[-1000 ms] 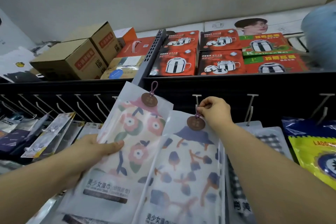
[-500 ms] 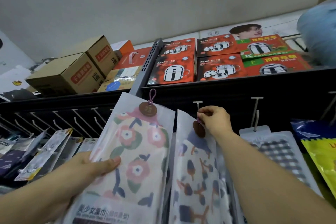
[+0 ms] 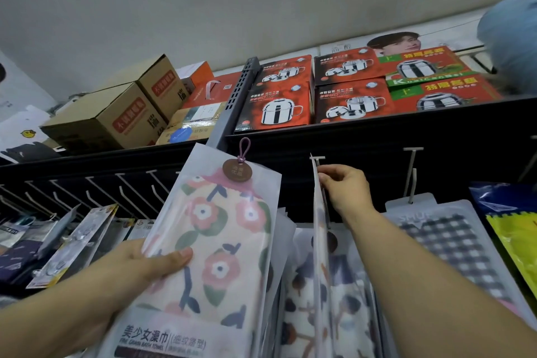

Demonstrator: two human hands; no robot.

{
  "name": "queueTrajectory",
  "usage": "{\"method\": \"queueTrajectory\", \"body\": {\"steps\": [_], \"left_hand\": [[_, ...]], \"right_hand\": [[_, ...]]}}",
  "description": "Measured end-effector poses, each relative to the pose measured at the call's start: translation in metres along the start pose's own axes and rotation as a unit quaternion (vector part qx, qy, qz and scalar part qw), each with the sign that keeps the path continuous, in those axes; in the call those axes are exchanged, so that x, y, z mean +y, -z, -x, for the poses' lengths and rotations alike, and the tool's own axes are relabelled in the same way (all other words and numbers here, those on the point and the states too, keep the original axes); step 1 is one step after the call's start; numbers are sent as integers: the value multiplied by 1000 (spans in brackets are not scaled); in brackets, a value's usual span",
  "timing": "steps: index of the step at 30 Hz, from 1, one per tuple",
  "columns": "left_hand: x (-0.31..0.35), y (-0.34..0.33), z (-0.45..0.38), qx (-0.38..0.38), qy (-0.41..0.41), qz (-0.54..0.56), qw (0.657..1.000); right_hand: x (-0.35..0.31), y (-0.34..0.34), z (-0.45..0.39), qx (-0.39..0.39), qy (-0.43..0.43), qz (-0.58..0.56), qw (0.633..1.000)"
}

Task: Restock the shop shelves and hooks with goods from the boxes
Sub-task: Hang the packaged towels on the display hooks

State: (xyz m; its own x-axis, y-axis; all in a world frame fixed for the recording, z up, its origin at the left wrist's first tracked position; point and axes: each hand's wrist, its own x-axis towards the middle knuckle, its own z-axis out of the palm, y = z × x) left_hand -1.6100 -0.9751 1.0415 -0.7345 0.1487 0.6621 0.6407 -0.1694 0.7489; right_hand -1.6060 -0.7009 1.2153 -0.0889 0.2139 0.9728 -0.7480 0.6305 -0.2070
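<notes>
My left hand (image 3: 139, 267) grips a frosted pack holding a flower-print bath towel (image 3: 215, 241), with a brown round tag and purple loop at its top. My right hand (image 3: 343, 189) pinches the top edge of a second pack, a blue-patterned towel (image 3: 319, 241), which now hangs edge-on from a white hook (image 3: 316, 158) on the black panel. More packs of the same blue pattern (image 3: 343, 293) hang behind and below it.
Several bare white hooks (image 3: 130, 183) line the panel to the left. A checked-cloth pack (image 3: 453, 241) hangs on the hook to the right, beside a yellow packet (image 3: 517, 241). The shelf above carries red pot boxes (image 3: 279, 107) and brown cartons (image 3: 116, 116).
The blue-patterned pack has swung from facing me to edge-on at the hook, with my right hand following its top. The view has tilted upward. The flower pack stays in my left hand.
</notes>
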Motion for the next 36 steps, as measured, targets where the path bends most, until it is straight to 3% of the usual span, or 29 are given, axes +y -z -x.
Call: {"method": "queueTrajectory", "body": {"steps": [5,10,14,17,23,26,30,36], "left_hand": [[0,1,0,-9,2,-3,1000],[-1,1,-1,-2,5,-8,1000],[-1,1,-1,1,5,-13,1000],[-1,-1,-1,13,0,-10,1000],[-1,-7,2,33,-16,0,999],[-1,-8,3,41,-16,8,999],[0,-7,3,38,-4,0,999],[0,-7,2,47,7,8,999]], "right_hand": [[-4,-6,6,1,26,119,993],[2,-4,14,-4,-3,190,982],[17,1,32,-46,-59,135,988],[34,6,52,-98,-146,92,980],[69,-1,98,-188,-311,-33,931],[82,6,114,-140,-303,-88,939],[80,33,116,-54,-271,-78,958],[62,56,120,-43,-195,164,966]]}}
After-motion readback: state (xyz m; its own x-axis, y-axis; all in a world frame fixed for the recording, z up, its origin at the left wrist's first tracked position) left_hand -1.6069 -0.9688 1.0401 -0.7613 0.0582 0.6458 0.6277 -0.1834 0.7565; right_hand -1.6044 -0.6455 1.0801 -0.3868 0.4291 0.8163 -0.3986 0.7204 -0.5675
